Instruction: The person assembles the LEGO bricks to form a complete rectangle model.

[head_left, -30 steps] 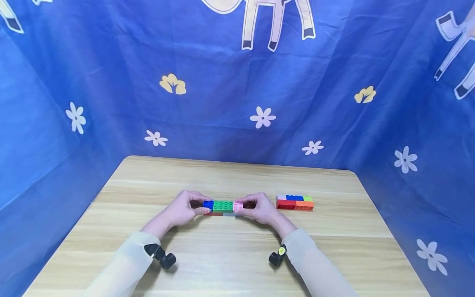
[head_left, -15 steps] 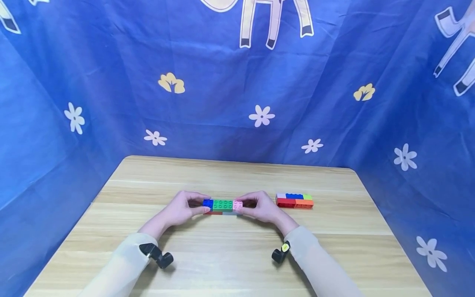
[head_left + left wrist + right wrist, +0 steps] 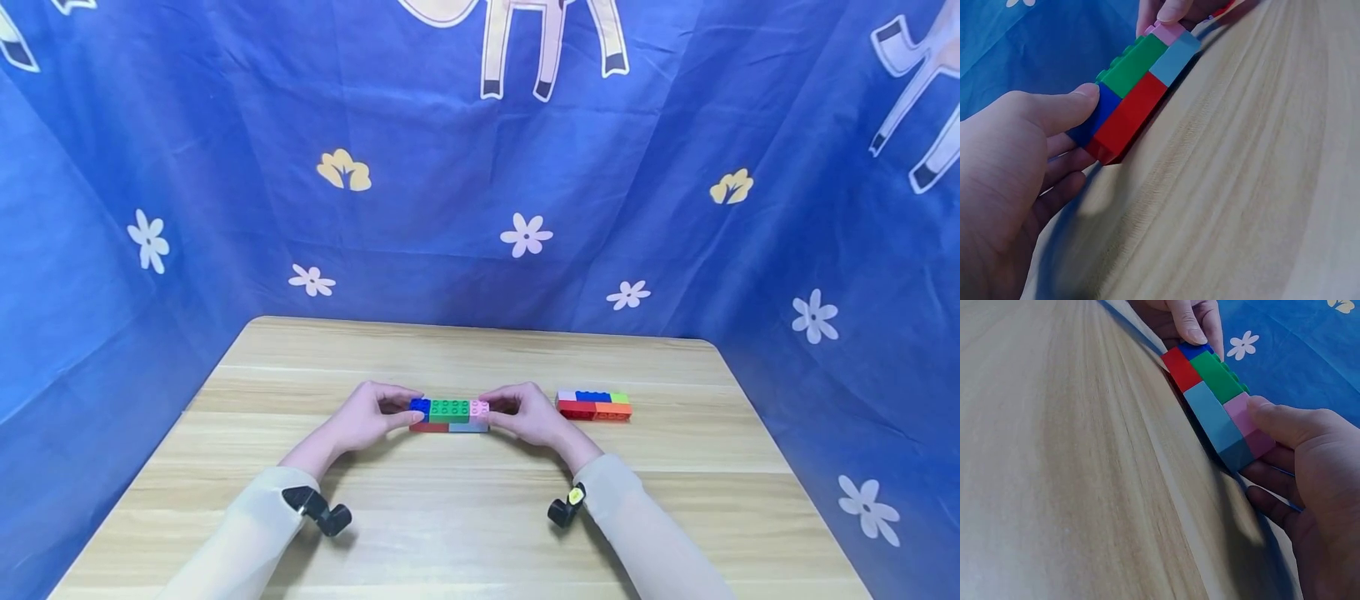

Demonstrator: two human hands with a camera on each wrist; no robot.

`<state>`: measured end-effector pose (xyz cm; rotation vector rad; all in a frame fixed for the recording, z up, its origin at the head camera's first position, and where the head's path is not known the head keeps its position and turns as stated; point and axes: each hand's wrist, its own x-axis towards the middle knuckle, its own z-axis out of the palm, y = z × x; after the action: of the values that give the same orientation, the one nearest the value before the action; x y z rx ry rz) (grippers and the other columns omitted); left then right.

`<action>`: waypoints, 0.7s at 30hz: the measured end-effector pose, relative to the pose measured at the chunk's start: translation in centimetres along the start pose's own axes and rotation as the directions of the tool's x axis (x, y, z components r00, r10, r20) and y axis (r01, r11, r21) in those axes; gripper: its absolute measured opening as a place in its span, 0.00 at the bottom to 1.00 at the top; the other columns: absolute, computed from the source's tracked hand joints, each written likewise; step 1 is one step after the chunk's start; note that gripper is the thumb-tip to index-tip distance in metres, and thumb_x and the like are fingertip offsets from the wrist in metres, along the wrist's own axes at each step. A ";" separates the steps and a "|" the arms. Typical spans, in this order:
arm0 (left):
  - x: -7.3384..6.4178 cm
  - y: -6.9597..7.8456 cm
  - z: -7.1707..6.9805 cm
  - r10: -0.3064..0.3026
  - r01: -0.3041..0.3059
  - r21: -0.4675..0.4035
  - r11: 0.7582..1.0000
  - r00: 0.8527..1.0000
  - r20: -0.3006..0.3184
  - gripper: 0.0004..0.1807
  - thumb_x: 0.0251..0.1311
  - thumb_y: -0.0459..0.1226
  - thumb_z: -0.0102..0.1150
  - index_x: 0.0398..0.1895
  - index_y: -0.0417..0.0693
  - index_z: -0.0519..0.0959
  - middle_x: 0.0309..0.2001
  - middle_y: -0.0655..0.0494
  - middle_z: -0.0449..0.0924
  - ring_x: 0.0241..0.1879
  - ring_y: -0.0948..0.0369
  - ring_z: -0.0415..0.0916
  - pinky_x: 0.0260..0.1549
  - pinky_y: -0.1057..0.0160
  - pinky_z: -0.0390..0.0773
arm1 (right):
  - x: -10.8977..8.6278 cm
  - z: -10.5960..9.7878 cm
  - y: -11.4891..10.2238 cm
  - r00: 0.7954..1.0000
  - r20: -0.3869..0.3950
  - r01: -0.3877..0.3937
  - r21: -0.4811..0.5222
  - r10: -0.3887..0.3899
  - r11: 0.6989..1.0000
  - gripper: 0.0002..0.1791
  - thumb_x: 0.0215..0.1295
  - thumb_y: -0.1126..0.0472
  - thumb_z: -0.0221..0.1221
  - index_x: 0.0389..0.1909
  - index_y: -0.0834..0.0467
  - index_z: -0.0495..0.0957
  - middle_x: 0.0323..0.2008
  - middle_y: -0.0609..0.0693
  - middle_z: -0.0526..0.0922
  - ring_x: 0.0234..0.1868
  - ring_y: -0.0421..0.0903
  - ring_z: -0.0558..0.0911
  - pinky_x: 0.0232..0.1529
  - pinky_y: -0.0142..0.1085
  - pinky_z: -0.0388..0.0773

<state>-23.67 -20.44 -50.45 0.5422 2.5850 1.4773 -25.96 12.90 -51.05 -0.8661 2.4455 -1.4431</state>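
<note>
A two-layer row of toy building bricks stands between my hands on the table. On top are a blue brick [image 3: 1102, 111], a green brick [image 3: 450, 411] and a pink brick [image 3: 1250, 428]. Below them lie a red brick [image 3: 1132, 115] and a light blue brick [image 3: 1213, 419]. My left hand [image 3: 366, 419] pinches the blue end, its thumb on the near face and fingers behind. At the opposite end my right hand [image 3: 532, 417] pinches the pink brick the same way. Both hands' far fingers are partly hidden by the bricks.
Right of my right hand stands a second brick row, with a red brick [image 3: 576, 410] and an orange brick [image 3: 612, 412] in front and white, blue and lime ones behind. A blue patterned cloth [image 3: 450, 192] encloses the wooden table [image 3: 465, 517] at the back and sides.
Both thumbs and the held row sit slightly higher in the head view, and more of the lower red and light blue bricks shows. The hands keep their pinch; the second row stays put.
</note>
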 end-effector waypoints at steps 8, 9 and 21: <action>0.5 0.4 -0.2 -0.029 0.029 0.060 0.998 1.000 -0.013 0.23 0.65 0.45 0.75 0.60 0.45 0.87 0.48 0.56 0.90 0.51 0.57 0.85 0.56 0.50 0.80 | 0.0 -0.2 0.2 0.998 -0.052 0.045 0.016 -0.044 0.999 0.25 0.64 0.57 0.76 0.61 0.56 0.86 0.54 0.44 0.89 0.55 0.42 0.86 0.60 0.39 0.80; 0.6 0.5 -0.3 -0.030 0.031 0.064 0.997 0.999 -0.014 0.23 0.65 0.45 0.75 0.60 0.45 0.87 0.48 0.55 0.90 0.52 0.56 0.85 0.57 0.49 0.80 | 0.1 -0.2 0.3 0.997 -0.057 0.055 0.008 -0.055 0.998 0.26 0.63 0.58 0.77 0.61 0.56 0.86 0.56 0.44 0.88 0.57 0.43 0.85 0.62 0.40 0.79; 1.2 0.4 -0.5 -0.023 0.024 0.116 0.993 1.000 -0.012 0.24 0.69 0.47 0.71 0.62 0.42 0.85 0.56 0.48 0.87 0.64 0.46 0.79 0.65 0.42 0.73 | 0.0 0.1 0.7 0.988 -0.071 0.131 -0.088 -0.137 0.988 0.33 0.54 0.60 0.82 0.63 0.50 0.86 0.60 0.39 0.85 0.65 0.41 0.80 0.69 0.40 0.73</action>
<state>-24.84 -20.20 -49.81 0.5160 2.6891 1.3322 -26.20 13.05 -51.73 -1.0293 2.5640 -1.4525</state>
